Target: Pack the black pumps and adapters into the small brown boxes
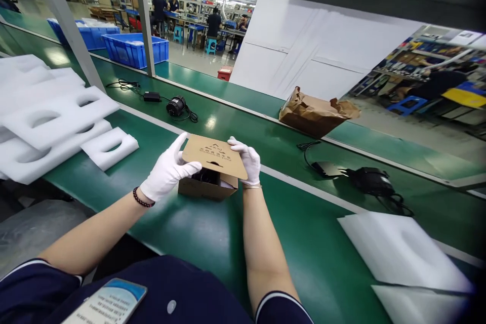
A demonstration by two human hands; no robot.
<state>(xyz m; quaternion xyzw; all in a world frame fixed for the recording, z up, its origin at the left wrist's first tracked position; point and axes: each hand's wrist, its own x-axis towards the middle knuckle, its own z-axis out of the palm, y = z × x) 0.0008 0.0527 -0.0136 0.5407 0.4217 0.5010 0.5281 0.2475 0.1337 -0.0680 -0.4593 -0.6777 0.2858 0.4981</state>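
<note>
A brown cardboard box (207, 190) sits on the green work surface in front of me. Its printed lid (214, 153) is tilted partly down, and something black (207, 175) shows through the gap at the front. My left hand (167, 172), in a white glove, grips the left side of the box and lid, thumb along the lid's front corner and index finger along its left edge. On the other side, my gloved right hand (248, 161) holds the lid's right edge, fingertips on top; its thumb is hidden.
White foam pieces with cutouts (56, 111) are piled at left, and more foam sheets (402, 253) lie at right. Black pumps with cables (176, 106) (372, 182) rest on the belt. Beyond are a torn brown paper-lined carton (315, 114), blue bins (132, 50) and a metal post (146, 20).
</note>
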